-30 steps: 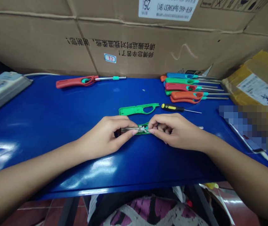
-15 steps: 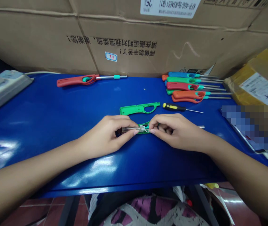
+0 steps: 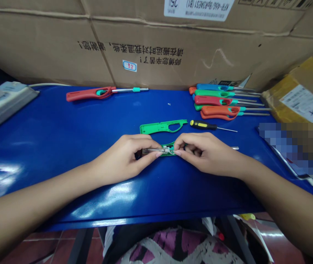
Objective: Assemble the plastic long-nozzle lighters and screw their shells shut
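Note:
My left hand [image 3: 129,156] pinches a clear fuel tank [image 3: 152,150] between thumb and fingers. The tank lies along an opened green lighter body [image 3: 163,154], whose inner parts show between my hands. At the right side of that body, the thumb and forefinger of my right hand [image 3: 208,152] are closed at its small inner parts; exactly what they pinch is hidden. A metal tube end [image 3: 236,148] sticks out beyond the right hand. Just behind, the other green casing half [image 3: 156,128] lies with its inside up, beside a black and yellow screwdriver [image 3: 203,125].
A red lighter [image 3: 90,94] lies at the back left, and several coloured lighters [image 3: 214,99] are piled at the back right. A cardboard box [image 3: 145,40] walls off the rear. A power strip [image 3: 10,97] sits left; a taped package [image 3: 299,91] and a blurred-out device [image 3: 294,150] are right.

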Demonstrator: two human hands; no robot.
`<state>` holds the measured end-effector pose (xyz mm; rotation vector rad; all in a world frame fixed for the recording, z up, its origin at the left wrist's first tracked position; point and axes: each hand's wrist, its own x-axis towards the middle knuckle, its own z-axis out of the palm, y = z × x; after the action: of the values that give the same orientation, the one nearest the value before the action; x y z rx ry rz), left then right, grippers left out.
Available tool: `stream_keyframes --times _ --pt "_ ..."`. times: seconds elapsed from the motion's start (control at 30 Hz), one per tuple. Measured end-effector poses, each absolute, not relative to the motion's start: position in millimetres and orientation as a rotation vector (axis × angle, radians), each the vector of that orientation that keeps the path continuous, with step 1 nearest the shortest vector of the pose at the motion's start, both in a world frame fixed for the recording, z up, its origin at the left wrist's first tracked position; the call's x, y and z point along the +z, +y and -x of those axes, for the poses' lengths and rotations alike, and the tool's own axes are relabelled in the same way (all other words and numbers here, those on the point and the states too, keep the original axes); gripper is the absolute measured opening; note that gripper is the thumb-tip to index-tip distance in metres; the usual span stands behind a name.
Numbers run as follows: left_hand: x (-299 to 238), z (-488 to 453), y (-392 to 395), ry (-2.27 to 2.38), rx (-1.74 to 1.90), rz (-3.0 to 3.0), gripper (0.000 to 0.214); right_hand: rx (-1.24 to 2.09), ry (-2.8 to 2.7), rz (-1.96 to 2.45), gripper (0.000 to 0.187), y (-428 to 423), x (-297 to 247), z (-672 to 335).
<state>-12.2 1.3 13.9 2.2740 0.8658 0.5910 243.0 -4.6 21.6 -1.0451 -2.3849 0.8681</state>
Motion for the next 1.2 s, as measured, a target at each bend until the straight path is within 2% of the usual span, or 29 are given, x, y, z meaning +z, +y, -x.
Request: stream_keyframes --times 1.2 --pt "12.5 11.2 2.5 0.825 0.594 -2.299 0.023 0.781 -2.405 1.013 0.006 -5.0 17.6 -241.7"
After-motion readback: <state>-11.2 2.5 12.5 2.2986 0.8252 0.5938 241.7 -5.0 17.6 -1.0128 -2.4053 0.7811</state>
